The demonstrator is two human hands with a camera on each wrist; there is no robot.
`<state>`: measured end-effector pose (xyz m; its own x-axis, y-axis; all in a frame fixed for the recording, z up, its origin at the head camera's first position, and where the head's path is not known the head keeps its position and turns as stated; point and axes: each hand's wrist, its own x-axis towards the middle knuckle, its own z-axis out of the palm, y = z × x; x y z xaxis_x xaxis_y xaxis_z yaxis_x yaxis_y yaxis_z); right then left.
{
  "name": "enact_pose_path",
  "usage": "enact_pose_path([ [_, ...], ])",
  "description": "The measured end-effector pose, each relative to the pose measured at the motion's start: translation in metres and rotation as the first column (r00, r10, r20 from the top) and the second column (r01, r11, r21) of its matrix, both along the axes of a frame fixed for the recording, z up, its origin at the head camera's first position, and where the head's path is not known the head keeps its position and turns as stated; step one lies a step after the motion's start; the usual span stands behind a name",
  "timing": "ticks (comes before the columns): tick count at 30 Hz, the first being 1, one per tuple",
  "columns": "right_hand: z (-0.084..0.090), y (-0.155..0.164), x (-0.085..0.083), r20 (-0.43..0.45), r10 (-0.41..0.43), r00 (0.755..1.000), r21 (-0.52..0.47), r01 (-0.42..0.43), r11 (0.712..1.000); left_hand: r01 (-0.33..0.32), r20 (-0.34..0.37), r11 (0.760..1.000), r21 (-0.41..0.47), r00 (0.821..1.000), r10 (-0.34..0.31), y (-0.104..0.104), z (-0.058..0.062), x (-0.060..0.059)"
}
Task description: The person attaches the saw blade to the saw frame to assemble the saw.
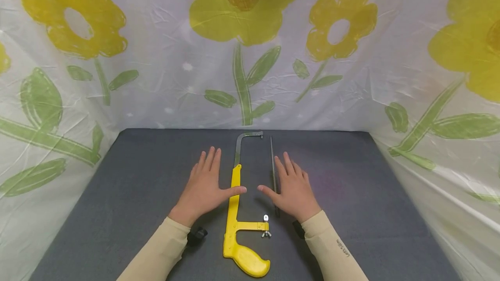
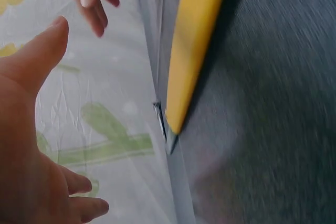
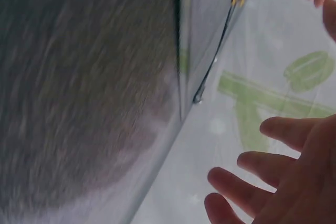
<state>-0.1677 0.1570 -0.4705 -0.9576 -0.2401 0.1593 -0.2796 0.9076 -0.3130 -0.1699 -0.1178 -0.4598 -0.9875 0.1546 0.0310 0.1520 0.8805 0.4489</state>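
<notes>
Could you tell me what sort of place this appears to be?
Probably a makeshift tabletop work or recording booth: a grey mat walled by flower-print sheeting, with a yellow hacksaw frame and its loose blade between two flat hands.

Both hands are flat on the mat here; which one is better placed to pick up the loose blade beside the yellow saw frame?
Probably the right hand. It lies flat against the loose blade, on the blade's side of the yellow saw frame. The left hand rests across the frame, thumb touching it, so it would have to cross over.
</notes>
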Motion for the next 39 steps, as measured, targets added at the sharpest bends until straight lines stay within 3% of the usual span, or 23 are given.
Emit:
enact_pose_path([
  [8, 0.002, -0.011, 0.003, 0.039, 0.058, 0.998, -0.030, -0.057, 0.998, 0.046, 0.084, 0.995, 0.093, 0.995, -0.054, 0.017, -0.001, 0.001],
  [16, -0.004, -0.017, 0.002, 0.027, 0.105, 0.994, -0.065, -0.103, 0.993, 0.082, 0.112, 0.980, 0.182, 0.988, -0.104, 0.027, -0.007, 0.003],
  [23, -0.011, -0.018, -0.001, 0.014, 0.111, 0.994, -0.076, -0.109, 0.991, 0.064, 0.150, 0.975, 0.212, 0.984, -0.097, 0.034, -0.009, 0.005],
  [33, -0.013, -0.020, -0.004, 0.043, 0.063, 0.997, -0.102, -0.059, 0.993, 0.025, 0.144, 0.983, 0.181, 0.988, -0.052, 0.039, -0.012, 0.004],
  [39, -0.014, -0.017, -0.005, 0.075, -0.025, 0.997, -0.130, 0.035, 0.991, -0.007, 0.161, 0.986, 0.168, 0.987, -0.021, 0.041, -0.014, 0.004],
])
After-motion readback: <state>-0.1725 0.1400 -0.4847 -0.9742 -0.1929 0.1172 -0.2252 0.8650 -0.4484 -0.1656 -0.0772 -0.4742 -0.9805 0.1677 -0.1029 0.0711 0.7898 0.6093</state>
